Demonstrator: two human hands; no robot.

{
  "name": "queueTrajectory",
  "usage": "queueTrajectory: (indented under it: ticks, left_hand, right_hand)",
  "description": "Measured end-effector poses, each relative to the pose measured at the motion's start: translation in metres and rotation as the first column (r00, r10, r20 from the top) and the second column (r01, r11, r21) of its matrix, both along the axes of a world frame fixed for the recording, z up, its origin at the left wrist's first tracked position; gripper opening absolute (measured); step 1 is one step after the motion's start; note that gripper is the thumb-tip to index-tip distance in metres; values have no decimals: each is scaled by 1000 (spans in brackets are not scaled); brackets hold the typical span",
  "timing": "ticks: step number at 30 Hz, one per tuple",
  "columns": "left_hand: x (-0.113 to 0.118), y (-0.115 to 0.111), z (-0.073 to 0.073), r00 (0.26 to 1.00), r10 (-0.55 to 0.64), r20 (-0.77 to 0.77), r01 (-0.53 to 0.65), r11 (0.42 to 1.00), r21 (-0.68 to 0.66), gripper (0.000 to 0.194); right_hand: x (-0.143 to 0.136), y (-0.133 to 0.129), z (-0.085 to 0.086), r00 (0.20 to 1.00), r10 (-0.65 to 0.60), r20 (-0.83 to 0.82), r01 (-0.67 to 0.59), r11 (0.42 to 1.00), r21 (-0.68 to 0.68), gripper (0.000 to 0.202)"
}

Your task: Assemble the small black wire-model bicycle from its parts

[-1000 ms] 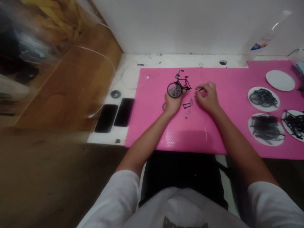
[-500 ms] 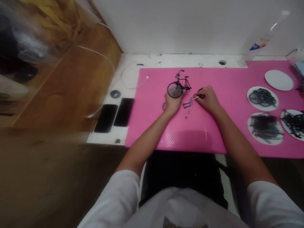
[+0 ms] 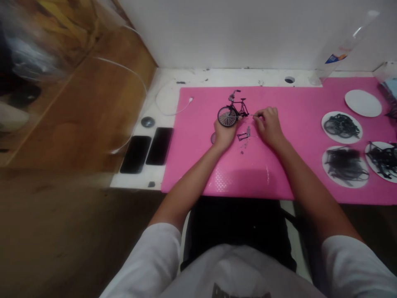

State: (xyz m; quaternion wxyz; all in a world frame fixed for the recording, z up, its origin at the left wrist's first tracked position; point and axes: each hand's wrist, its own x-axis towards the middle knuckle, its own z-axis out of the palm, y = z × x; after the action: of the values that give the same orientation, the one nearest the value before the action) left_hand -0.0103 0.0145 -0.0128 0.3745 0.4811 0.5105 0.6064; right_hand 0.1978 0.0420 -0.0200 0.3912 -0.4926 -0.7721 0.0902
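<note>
My left hand (image 3: 226, 134) is closed around the lower part of a small black model bicycle (image 3: 238, 108), which has one spoked wheel at its left end and no wheel visible at its right end. In my right hand (image 3: 269, 123), pinched between thumb and fingers, is a small screwdriver (image 3: 254, 115) with a thin metal shaft. The tip of the shaft meets the right end of the bicycle frame. On the pink mat just below lie small loose parts (image 3: 243, 135), grey and black. A second spoked wheel (image 3: 213, 138) shows partly beside my left hand.
White plates of black parts (image 3: 341, 126) stand on the pink mat (image 3: 192, 165) to the right, near a bare white plate (image 3: 363, 103). Two phones (image 3: 135, 154) and a round dark object (image 3: 148, 121) lie left. A clear bottle (image 3: 344, 49) stands behind, and a white cable (image 3: 176, 113) crosses the mat's left edge.
My right hand has moved up slightly, bringing the screwdriver from above the loose parts to the bicycle's right end. My left hand keeps its hold on the bicycle.
</note>
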Motion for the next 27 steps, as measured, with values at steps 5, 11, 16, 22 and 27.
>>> queueTrajectory:
  ticks: [5,11,16,22,27]
  left_hand:
    - [3,-6,3,999,-36,-9,36,999,22,44]
    - [7,-13,6,994,-113,7,113,994,-10,46]
    - [10,-10,-3,994,-106,13,106,994,-9,39]
    - [9,-9,-5,995,-102,-2,102,995,-22,35]
    - [10,-10,-2,995,-95,4,95,995,-32,36]
  right_hand:
    - [-12,-10,10,998,38,-46,-36,999,32,49]
    - [-17,-14,11,997,59,-47,-59,998,2,52]
    - [-16,-14,10,996,70,-47,-70,998,-2,52]
    - [-17,-15,11,996,64,-62,-64,998,-1,47]
    - [-15,-14,11,997,56,-49,-55,998,12,48]
